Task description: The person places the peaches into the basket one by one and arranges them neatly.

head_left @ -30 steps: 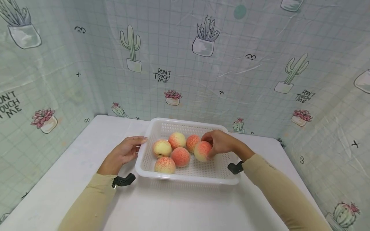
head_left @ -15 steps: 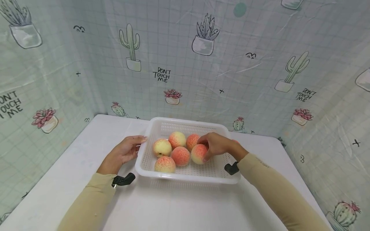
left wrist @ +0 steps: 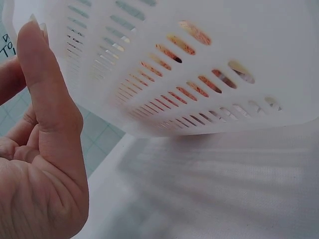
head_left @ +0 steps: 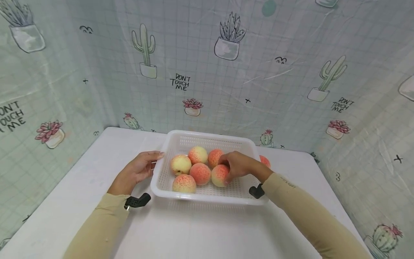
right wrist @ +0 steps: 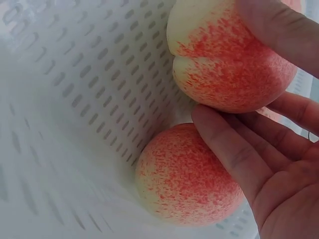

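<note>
A white slotted plastic basket (head_left: 220, 200) holds several red-and-yellow peaches. My right hand (head_left: 237, 164) grips a peach (head_left: 219, 176) low in the basket, right of a redder peach (head_left: 200, 174). In the right wrist view the thumb lies over the gripped peach (right wrist: 224, 64) and the fingers come under it. Another peach (right wrist: 184, 179) sits right by the index finger. My left hand (head_left: 139, 169) is at the basket's left rim, fingertips right against it. In the left wrist view this hand (left wrist: 50, 129) stands beside the slotted wall (left wrist: 239, 40), its thumb extended.
One more peach (head_left: 265, 161) shows behind the basket's right end, outside it and partly hidden. Everything stands on a white table (head_left: 207, 230), with patterned curtains (head_left: 207, 72) behind and at both sides.
My right hand has moved left and down with the peach, bringing it beside the redder one. The peach outside the basket has come into sight behind the arm. The left hand stays at the rim.
</note>
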### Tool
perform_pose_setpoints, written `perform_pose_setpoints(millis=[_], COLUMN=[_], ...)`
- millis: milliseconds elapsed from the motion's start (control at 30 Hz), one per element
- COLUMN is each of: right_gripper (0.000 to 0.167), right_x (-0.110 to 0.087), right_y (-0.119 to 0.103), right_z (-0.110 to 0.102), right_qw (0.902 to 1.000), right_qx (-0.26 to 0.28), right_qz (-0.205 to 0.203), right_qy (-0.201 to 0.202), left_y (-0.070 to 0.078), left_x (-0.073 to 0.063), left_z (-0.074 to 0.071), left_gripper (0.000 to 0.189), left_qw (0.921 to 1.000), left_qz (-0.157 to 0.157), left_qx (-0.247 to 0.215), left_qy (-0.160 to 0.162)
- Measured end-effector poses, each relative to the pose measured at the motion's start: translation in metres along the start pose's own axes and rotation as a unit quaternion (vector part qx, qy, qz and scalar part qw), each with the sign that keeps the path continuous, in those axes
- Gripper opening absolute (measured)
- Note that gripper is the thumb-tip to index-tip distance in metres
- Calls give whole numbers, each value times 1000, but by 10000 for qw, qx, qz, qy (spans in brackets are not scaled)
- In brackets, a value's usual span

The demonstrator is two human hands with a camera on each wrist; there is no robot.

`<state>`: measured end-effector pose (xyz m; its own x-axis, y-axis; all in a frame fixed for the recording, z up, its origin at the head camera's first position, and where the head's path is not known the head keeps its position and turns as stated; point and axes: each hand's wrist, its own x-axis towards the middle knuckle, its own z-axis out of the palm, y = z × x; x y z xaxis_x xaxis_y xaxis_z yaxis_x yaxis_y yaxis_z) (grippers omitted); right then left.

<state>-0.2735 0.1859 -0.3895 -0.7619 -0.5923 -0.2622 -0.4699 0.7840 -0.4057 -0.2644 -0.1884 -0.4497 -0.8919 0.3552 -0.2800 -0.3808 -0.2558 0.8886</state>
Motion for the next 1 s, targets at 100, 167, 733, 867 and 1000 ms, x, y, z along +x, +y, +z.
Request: perform_pose_setpoints(millis=[100, 167, 733, 867, 1000], right_gripper=[53, 55, 62, 54, 45], right_x=[-1, -2, -15, -15, -15], right_y=[-2, -3, -5, -8, -10], right_z=[0, -1, -14, -12, -8], right_qw=[9999, 9998, 9996, 9993, 9996], right_qx=[-113, -180, -183, -175, -167], right_qz=[-5, 28, 229, 293, 209], right_qy=[14, 0, -60, -135, -52], left_y=[1, 2, 0, -1, -1], left_x=[-1, -2, -3, -3, -2], left_z=[1, 2, -3, -3, -2], left_gripper=[21, 24, 11, 11, 11], left_qw=[10000, 10000, 9999, 9998, 9998], left_qz=[31, 58, 99, 109, 102], left_qx=[14, 30, -45, -90, -96], left_qy=[-16, -67, -29, -103, -128])
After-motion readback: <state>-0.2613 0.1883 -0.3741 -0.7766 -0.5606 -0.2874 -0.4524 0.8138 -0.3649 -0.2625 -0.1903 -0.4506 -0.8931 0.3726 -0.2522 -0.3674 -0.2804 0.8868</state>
